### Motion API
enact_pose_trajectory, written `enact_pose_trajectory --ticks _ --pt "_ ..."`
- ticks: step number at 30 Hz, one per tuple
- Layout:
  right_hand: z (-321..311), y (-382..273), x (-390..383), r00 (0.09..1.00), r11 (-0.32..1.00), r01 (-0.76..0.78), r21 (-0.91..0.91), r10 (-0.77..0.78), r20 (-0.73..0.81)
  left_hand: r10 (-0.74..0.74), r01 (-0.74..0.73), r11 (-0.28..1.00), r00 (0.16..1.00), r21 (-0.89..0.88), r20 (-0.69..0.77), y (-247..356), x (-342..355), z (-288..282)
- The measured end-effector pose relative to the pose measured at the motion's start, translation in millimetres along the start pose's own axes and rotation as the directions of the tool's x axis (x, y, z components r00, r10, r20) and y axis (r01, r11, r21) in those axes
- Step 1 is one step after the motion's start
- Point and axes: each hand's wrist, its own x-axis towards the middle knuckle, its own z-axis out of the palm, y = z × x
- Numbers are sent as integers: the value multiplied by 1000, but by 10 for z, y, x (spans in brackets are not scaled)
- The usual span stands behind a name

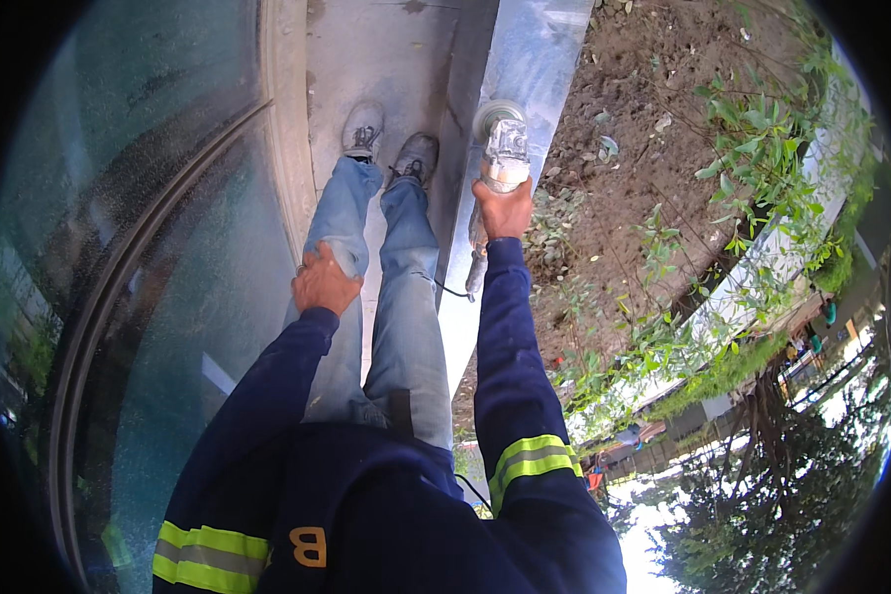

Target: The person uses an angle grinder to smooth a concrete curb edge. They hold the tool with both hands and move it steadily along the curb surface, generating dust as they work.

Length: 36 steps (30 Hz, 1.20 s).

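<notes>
My right hand (506, 207) is wrapped round the body of a dusty angle grinder (508, 153). The grinder's round disc (498, 117) lies against the pale, smooth top of a low ledge (535, 54); whether it spins I cannot tell. Below my hand, the grinder's back end and a black cord (453, 291) show, the cord bending toward my leg. My left hand (325, 281) rests on my left thigh near the knee, over the jeans (344, 223), holding no tool. Its fingers lie along the cloth, partly out of sight.
Dusty shoes (363, 127) stand on a narrow concrete walkway (406, 59) between the ledge and a framed glass wall (183, 247) on the left. Right of the ledge is a soil bed (634, 148) with leafy shrubs (752, 158), bounded by a pale kerb (708, 322).
</notes>
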Motion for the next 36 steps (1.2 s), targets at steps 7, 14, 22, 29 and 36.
enact_pose_trajectory --ticks 7,14,22,29,36 --pt "69 -61 153 1000 998 24 -61 -24 8 -3 3 1000 1000 1 -1 22 -7 -20" --pt "99 -146 226 1000 995 -1 -101 1 -3 -8 8 1000 1000 -5 1 47 -13 12" --pt "113 -8 259 999 1000 -7 -30 6 -47 -9 9 1000 1000 -25 -9 29 -12 59" --pt "40 55 254 999 995 -35 -92 34 -19 -7 6 1000 1000 -25 -11 38 -25 52" --pt "97 -256 247 999 995 36 -89 -37 -6 -3 2 1000 1000 -24 -12 53 -32 70"
